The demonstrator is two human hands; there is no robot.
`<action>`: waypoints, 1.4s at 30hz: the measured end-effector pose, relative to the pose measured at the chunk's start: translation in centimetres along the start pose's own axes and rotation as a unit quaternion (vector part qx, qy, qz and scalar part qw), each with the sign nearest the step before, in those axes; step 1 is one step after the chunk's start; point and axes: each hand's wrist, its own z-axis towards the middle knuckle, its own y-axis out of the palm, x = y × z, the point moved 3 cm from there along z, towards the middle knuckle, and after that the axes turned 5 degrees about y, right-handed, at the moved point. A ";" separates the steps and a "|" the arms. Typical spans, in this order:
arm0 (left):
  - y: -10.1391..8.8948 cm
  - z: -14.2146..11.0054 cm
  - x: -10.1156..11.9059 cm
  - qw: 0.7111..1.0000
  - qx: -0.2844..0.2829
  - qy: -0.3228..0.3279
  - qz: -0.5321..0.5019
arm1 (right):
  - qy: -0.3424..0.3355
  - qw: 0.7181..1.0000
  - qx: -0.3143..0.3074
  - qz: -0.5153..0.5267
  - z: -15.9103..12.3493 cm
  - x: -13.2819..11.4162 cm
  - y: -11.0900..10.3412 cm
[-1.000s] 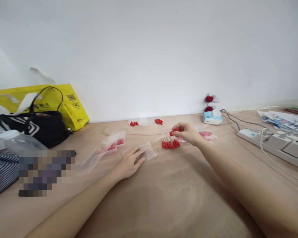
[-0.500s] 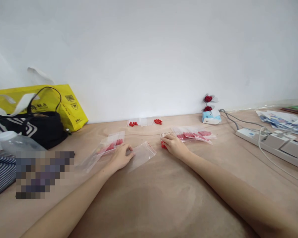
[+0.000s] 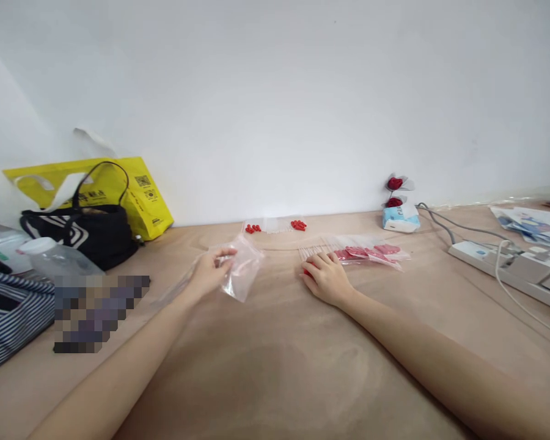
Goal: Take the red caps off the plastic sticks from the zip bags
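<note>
Currently, our left hand [image 3: 216, 267] pinches a clear bag [image 3: 244, 269] by one edge; our right hand [image 3: 327, 278] covers red-tipped sticks [image 3: 312, 250], whether gripping we cannot tell. Between both grips, the table [image 3: 275, 318] gives room.

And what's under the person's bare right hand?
Thin, whitish sticks poke out past the far side of the right hand, and a small, bright red patch peeks out at its left edge. The hand covers the rest, so I can't count what's there.
</note>
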 end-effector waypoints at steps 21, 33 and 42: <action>-6.3 -3.1 -7.7 0.904 0.018 0.017 0.426 | -0.032 0.999 0.012 0.014 -0.2 -0.5 0.1; -1.5 -1.5 -3.3 0.809 0.006 0.311 0.499 | -0.043 0.999 0.010 0.018 -0.1 -0.7 -0.1; 4.9 -2.3 1.1 0.788 -0.049 0.405 0.460 | -0.049 0.999 0.009 0.009 0.0 -0.7 -0.1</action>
